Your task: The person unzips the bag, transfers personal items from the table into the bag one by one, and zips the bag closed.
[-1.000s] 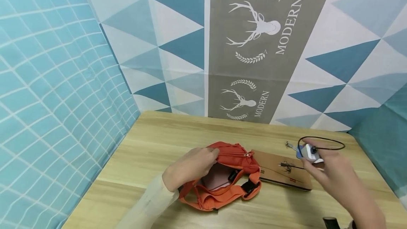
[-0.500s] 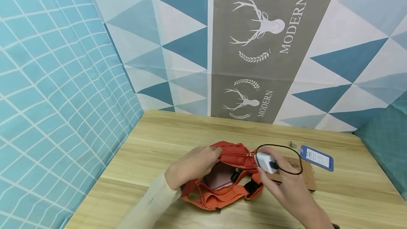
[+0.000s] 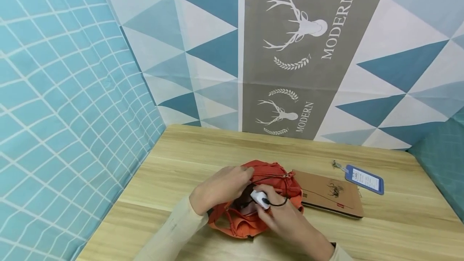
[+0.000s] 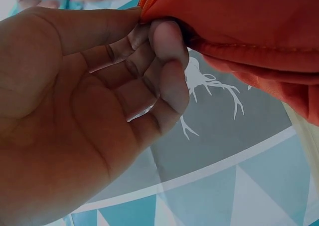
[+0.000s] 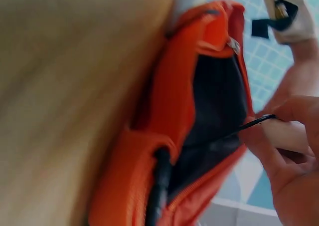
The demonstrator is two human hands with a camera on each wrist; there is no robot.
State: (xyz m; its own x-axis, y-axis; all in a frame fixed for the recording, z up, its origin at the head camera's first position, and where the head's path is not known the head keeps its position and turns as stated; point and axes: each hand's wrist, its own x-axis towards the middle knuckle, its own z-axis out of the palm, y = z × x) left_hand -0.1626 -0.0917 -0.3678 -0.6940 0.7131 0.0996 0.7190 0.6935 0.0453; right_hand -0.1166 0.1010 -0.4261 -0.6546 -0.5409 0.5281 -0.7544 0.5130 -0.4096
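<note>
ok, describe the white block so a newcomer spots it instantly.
On the wooden table, find the red-orange bag. At its open mouth, a person's right grip holds the small white block. Chunky, with a black cord, it stands apart from the flat brown notebook and blue-framed card nearby.

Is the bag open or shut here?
Open. The left hand holds the bag, whose dark lining is exposed in the right wrist view.
</note>
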